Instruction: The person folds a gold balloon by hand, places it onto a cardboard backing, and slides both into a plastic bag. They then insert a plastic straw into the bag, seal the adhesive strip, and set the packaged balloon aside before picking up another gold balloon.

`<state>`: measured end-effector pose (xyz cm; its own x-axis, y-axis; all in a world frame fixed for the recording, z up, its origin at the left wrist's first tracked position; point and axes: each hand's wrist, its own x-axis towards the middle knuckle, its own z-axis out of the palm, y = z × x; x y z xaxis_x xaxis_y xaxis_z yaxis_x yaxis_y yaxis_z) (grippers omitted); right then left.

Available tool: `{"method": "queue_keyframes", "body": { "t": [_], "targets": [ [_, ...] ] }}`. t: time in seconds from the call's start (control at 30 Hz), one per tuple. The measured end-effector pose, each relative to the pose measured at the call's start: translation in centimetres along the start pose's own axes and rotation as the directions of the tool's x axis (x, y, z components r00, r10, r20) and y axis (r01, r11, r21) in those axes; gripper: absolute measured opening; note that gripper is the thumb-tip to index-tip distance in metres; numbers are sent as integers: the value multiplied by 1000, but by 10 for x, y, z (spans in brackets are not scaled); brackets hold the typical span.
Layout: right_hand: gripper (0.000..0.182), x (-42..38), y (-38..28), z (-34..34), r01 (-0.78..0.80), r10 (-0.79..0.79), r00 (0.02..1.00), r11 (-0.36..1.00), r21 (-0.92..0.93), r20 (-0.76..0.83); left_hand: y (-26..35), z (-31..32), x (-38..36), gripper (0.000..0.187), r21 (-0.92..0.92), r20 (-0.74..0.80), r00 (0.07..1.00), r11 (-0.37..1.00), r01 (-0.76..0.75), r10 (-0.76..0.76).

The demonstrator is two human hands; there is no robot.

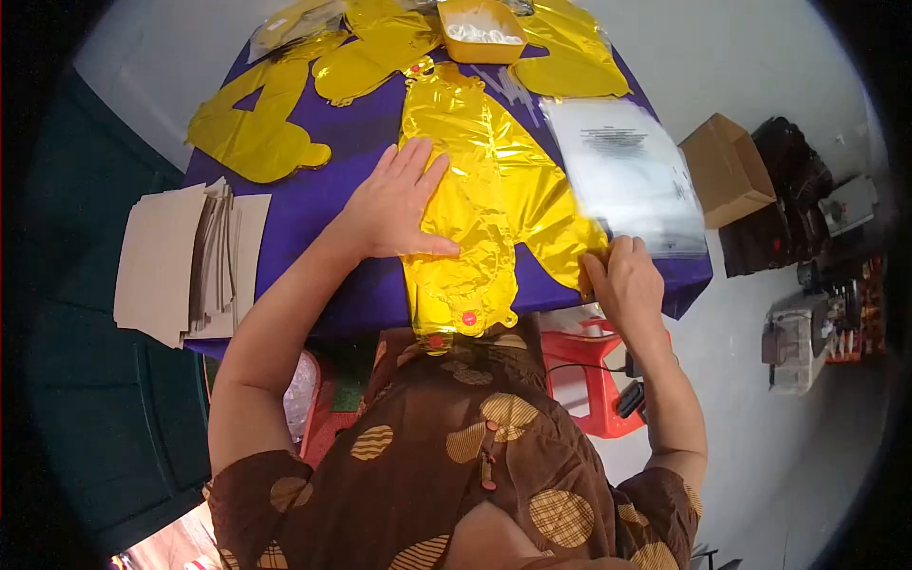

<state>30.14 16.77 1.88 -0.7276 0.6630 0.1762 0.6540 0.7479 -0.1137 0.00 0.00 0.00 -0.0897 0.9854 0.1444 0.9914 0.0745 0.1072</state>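
On the purple table [313,204], left hand [399,204] presses the gold balloon [484,171] with fingers spread flat, right hand [622,280] pinching its edge.

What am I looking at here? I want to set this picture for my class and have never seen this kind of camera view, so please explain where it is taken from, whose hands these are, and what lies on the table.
There is one picture, from a camera worn on a person's head, looking down at their own arms. The left hand lies flat on a gold foil balloon spread on the purple table. The right hand pinches the balloon's lower right edge, beside a clear plastic bag with printed text. More gold balloons lie further back, with a yellow tray of small white pieces. A stack of cardboard sheets sits at the table's left edge. On the floor are a red stool and a cardboard box.
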Motion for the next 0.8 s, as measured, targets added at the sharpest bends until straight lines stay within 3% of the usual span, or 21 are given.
{"method": "queue_keyframes", "body": {
  "t": [0.17, 0.37, 0.47, 0.6, 0.7, 0.8],
  "targets": [
    [20, -1, -7, 16, 20, -19, 995, 1000, 9, -98, 4, -3, -4, 114, -2, 6, 1000, 1000, 25, -25],
    [16, -1, -21, 13, 67, -59, 991, 996, 63, -121, 1, 5, -5, 113, -2, -28, 999, 1000, 22, -22],
    [11, 0, -33, -4, -105, 130, 991, 921, 375, -44, 1, 3, -6, 114, -11, -30, 999, 1000, 26, -26],
    [27, 12, -33, -9, -18, 194, 963, 740, 673, -188, 0, 2, -5, 114, -6, -23, 999, 1000, 29, -29],
    [33, 22, -43, -29, -162, 323, 946, 476, 865, -1, 1, 3, -5, 115, -3, -24, 999, 1000, 30, -30],
    [38, 31, -51, -34, 20, 212, 967, 484, 875, -140, 3, 1, -4, 115, -4, -17, 999, 1000, 30, -30]
  ]
}}
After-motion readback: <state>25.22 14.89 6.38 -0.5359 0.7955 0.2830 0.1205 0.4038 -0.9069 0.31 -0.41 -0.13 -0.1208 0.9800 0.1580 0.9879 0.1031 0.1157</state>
